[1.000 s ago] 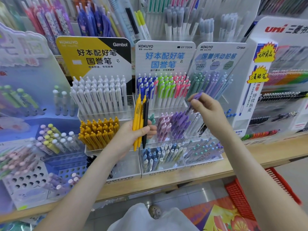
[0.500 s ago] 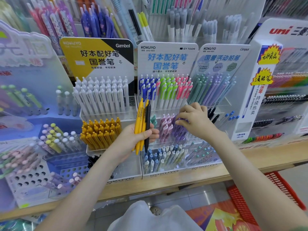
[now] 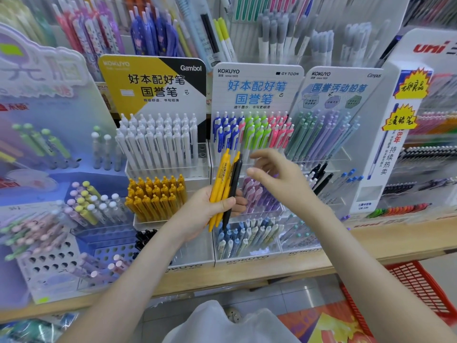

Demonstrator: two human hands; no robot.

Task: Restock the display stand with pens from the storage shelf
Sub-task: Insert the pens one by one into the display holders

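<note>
Gripping slim plastic pens (image 3: 220, 178), left hand (image 3: 204, 210); right hand (image 3: 282, 178) loosely curled.

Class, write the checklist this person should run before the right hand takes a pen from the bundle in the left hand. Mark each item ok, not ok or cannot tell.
1. Bundle secure in left hand: ok, thumb across yellow pens and black pen.
2. Empty right hand: ok, fingers open, nothing held.
3. Gap between right hand and bundle unobstructed: ok.
4. Free slot in the stand's yellow row: cannot tell.
5. Room beside the stocked black pens: cannot tell.
</note>
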